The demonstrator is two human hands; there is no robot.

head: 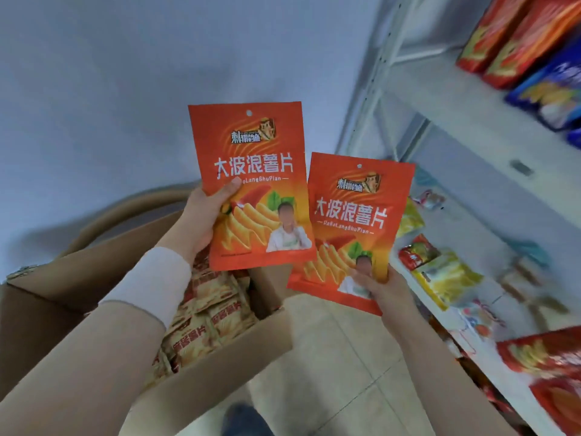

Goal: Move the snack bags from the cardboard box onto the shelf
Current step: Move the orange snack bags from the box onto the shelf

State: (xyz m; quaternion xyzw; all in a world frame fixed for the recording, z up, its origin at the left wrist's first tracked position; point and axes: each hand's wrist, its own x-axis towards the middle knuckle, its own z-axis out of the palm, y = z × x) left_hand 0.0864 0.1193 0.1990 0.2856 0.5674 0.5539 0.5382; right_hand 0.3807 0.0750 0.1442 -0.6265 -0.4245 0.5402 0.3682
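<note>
My left hand (204, 215) grips an orange-red snack bag (251, 171) by its left edge and holds it upright above the box. My right hand (382, 289) pinches a second, identical snack bag (355, 215) at its lower right corner, a little lower and to the right. The open cardboard box (220, 360) stands below at the left, with several more snack bags (207, 316) lying inside. The white metal shelf (465, 114) rises along the right side.
Red and blue snack bags (515, 39) lie on the upper shelf board. Yellow and red packets (440, 272) sit on the lower board, and more red bags (547, 360) at the bottom right. A pale tiled floor (339, 357) lies between box and shelf. A shoe tip (242, 418) shows at the bottom.
</note>
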